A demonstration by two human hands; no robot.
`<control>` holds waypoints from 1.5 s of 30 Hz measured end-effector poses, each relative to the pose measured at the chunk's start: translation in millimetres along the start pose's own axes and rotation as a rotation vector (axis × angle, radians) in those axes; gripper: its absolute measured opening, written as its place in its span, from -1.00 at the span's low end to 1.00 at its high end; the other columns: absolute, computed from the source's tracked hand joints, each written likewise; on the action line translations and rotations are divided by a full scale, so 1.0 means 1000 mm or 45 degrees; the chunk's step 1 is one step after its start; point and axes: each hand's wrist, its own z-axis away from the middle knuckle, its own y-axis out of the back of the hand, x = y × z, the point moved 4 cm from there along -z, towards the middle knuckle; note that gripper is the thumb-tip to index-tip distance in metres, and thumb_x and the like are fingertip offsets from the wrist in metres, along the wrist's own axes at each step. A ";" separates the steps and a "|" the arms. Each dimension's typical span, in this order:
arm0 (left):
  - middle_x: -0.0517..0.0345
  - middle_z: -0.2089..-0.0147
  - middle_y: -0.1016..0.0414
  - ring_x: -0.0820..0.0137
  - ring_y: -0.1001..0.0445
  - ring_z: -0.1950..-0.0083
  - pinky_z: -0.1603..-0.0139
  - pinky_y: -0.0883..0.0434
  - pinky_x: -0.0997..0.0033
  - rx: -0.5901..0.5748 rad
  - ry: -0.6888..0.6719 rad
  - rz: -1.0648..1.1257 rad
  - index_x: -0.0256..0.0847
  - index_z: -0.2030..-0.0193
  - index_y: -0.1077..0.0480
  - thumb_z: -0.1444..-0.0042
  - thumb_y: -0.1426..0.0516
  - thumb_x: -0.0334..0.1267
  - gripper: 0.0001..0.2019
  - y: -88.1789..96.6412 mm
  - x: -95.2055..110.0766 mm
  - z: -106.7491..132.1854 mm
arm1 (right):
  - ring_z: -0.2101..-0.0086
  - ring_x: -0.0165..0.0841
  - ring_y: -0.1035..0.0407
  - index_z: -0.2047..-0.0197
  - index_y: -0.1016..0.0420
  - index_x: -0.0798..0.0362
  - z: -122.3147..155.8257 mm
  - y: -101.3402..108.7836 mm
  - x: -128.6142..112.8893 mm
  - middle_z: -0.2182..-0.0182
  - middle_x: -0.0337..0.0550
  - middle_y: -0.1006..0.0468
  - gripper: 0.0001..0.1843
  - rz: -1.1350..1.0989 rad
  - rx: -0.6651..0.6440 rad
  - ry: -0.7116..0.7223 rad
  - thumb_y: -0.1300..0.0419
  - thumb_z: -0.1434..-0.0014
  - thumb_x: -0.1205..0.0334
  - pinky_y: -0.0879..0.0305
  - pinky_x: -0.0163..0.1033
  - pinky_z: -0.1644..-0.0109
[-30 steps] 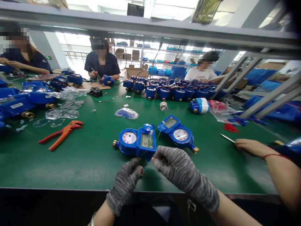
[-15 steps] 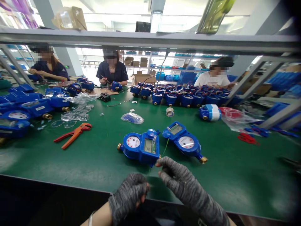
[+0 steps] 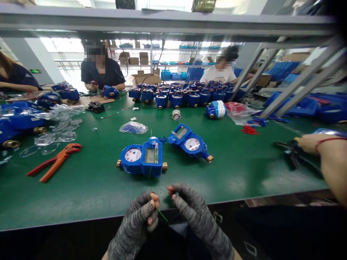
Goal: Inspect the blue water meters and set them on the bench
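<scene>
Both hands wear grey fingerless gloves and hover over the front edge of the green table. My left hand (image 3: 137, 218) pinches a short green wire (image 3: 162, 215) between thumb and fingertips. Close beside it, my right hand (image 3: 193, 209) has its thumb and fingers curled together; a small thing seems to be between them, too small to name. Just beyond the hands lies a blue water meter (image 3: 143, 169) with a white dial, a display and brass ends. Behind it to the right rests a second blue water meter (image 3: 199, 151), its display lid raised.
Orange-handled cutters (image 3: 61, 157) and clear discs (image 3: 58, 137) lie left. Further back are a plastic bag (image 3: 133, 127), a solder spool (image 3: 176, 115) and rows of meters (image 3: 193, 99). At right, another person's hand (image 3: 311, 142) reaches to a dark tool (image 3: 294, 155). Co-workers sit opposite.
The view has swung to the right. My right hand has drawn back from the near meter towards my left hand, where the green wire now shows. Another person's arm has come in at right.
</scene>
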 end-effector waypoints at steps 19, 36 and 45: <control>0.12 0.30 -0.63 0.38 -0.57 0.28 0.27 -0.49 0.56 0.385 -0.485 -0.724 -0.17 0.31 -0.57 0.03 -0.37 -0.20 -0.84 -0.009 0.012 0.005 | 0.21 -0.09 -0.56 0.10 -0.46 0.10 0.015 -0.008 0.017 0.22 0.09 -0.64 -0.66 -0.265 -0.039 -0.139 -0.25 -0.07 0.13 -0.46 0.07 0.06; 0.14 0.30 -0.63 0.40 -0.59 0.25 0.17 -0.51 0.56 0.343 -0.542 -0.834 -0.15 0.29 -0.57 -0.03 -0.33 -0.23 -0.89 -0.010 0.014 0.004 | 0.24 -0.10 -0.56 0.09 -0.50 0.09 0.016 -0.011 0.022 0.24 0.05 -0.63 -0.67 -0.210 -0.053 -0.096 -0.26 -0.08 0.14 -0.47 0.08 0.08; 0.10 0.29 -0.64 0.35 -0.59 0.24 0.16 -0.52 0.50 0.391 -0.588 -0.867 -0.17 0.30 -0.57 -0.01 -0.33 -0.23 -0.88 -0.009 0.018 0.004 | 0.21 -0.15 -0.56 0.12 -0.51 0.08 0.016 -0.010 0.017 0.22 0.04 -0.64 -0.69 -0.273 -0.051 -0.115 -0.29 -0.06 0.15 -0.47 -0.01 0.07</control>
